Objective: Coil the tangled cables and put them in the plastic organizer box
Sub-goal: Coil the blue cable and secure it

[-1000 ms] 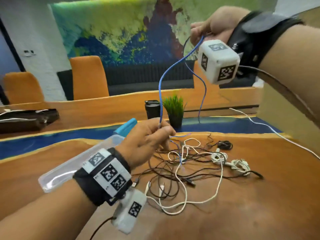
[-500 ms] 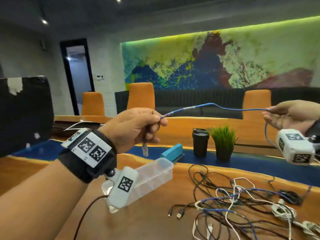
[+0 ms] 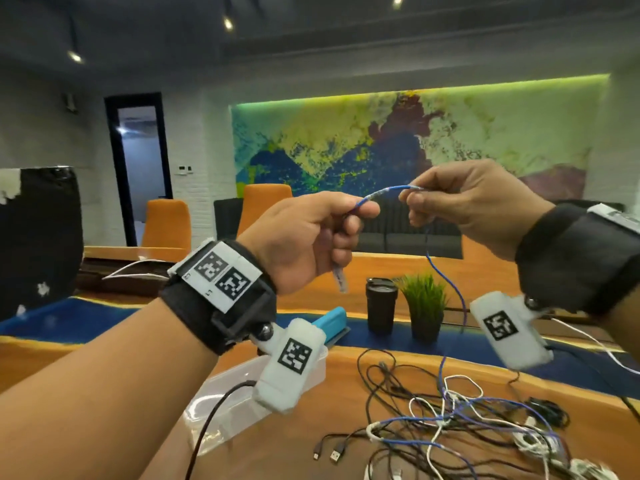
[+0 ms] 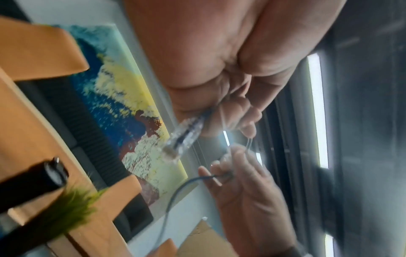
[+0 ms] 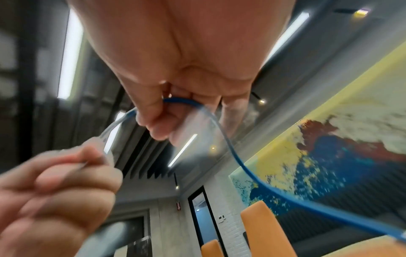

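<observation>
Both hands are raised above the table with a thin blue cable (image 3: pixel 384 192) stretched between them. My left hand (image 3: pixel 311 237) grips the cable near its end, and the clear plug (image 3: pixel 340 279) hangs below the fist; the plug (image 4: pixel 182 139) also shows in the left wrist view. My right hand (image 3: pixel 460 206) pinches the same cable (image 5: pixel 239 165) a short way along. From there it drops to a tangled pile of black, white and blue cables (image 3: pixel 460 420) on the wooden table (image 3: pixel 346 396). The clear plastic organizer box (image 3: pixel 225 407) lies open below my left wrist.
A black tumbler (image 3: pixel 380 306) and a small green potted plant (image 3: pixel 425 308) stand behind the pile. A blue object (image 3: pixel 334 318) lies at the box's far end. Orange chairs (image 3: pixel 166 223) and a dark sofa line the far side of the table.
My right hand has come in from far right to close beside the left, shortening the stretch of blue cable between them. The view has tilted upward.
</observation>
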Motion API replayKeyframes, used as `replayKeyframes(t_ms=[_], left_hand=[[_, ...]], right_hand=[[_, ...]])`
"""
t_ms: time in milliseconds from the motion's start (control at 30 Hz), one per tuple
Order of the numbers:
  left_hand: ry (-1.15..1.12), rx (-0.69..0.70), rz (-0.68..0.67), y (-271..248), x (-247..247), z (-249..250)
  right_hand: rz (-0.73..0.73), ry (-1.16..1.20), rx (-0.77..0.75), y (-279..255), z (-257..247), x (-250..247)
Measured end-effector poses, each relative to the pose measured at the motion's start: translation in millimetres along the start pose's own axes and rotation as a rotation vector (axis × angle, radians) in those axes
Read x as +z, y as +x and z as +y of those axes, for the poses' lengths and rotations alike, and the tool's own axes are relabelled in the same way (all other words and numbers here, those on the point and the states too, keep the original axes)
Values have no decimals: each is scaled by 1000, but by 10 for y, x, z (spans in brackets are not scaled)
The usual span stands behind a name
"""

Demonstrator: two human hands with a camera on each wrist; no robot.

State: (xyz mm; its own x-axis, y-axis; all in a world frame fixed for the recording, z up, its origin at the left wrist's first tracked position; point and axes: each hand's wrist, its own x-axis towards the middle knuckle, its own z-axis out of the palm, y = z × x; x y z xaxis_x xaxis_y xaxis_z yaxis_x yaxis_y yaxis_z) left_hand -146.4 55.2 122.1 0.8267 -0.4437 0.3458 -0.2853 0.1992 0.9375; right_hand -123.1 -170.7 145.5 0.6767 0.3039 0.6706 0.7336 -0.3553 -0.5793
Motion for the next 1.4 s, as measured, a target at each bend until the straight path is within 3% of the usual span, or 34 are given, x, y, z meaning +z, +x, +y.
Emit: replayKeyframes(t_ms=[133, 267, 333, 400, 500, 567, 633, 733, 800, 1000, 1200, 1300, 1400], left_hand=[[-185, -11, -153, -107, -108, 22], [-362, 39, -75, -34, -142, 152], [-418, 60, -11, 52, -138, 230], [-458, 86, 44, 145, -117, 274], [-441, 162, 111, 288, -39, 268], [-310, 223, 146, 359, 30, 211], [-28, 288, 182, 410, 91, 117], [455, 362, 154, 423, 132, -31], [566, 361, 106, 385, 155, -96], [582, 367, 54, 289, 261, -54], [483, 353, -3, 237, 277, -31], [382, 328, -37, 241, 210, -20], [166, 289, -110, 239, 190, -24]], right_hand=[[87, 273, 112, -54, 11, -169], [96, 341, 218, -61, 107, -226], [82, 166, 241, -50, 134, -168], [-6, -249, 186, -35, 150, -85], [-300, -870, 59, -64, 66, 60], [-472, -1054, -10, -121, -69, 179], [-532, -1113, -100, -193, -264, 254], [-459, -1037, -227, -235, -515, 210], [-390, -853, -233, -207, -573, 104], [-271, -423, -253, -115, -392, -41], [-45, -339, -297, 12, -238, -151], [49, -277, -284, 32, -194, -115], [50, -104, -206, 42, -144, -34]])
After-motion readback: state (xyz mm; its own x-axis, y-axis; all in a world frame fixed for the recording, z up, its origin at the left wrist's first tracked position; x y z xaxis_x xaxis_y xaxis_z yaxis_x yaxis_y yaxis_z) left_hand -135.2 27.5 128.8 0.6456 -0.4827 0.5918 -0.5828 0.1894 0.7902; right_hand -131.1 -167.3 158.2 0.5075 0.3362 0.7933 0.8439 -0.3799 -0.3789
